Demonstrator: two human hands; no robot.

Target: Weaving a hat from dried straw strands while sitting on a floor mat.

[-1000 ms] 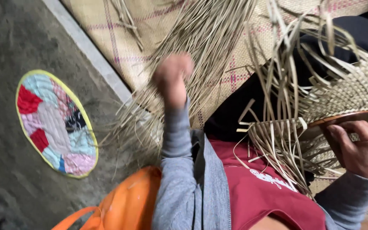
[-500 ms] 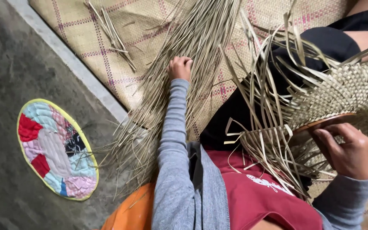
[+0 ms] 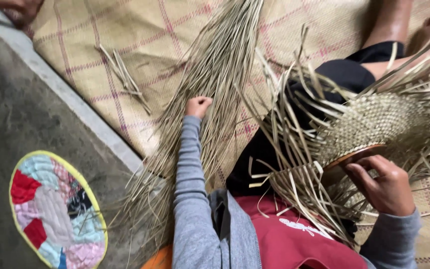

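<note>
Here, step in hand: we judged it to be pulling one strand from the strips (image 3: pixel 215 84) to feed the weave.
Left hand: our left hand (image 3: pixel 197 106) reached out at 12 o'clock, fingers curled shut into the strips, seemingly pinching a few; exactly how many we could not tell.
Right hand: our right hand (image 3: pixel 381 187) sat at 3 o'clock, fingers wrapped under the rim of the basket (image 3: pixel 369 127), gripping it.
Basket: it rested on our lap, its loose ends fanning out all round.
Strips: they lay fanned on the mat (image 3: pixel 100 40), from 12 down to 8 o'clock.
Doing it well: we thought a single strand, drawn along its length, would come free without tangling.
Risk: we reckoned a sideways tug could snap or scatter the strips.
Nearby: a patchwork pad (image 3: pixel 55 209) lay at 8 o'clock on the floor (image 3: pixel 16 119).
</note>
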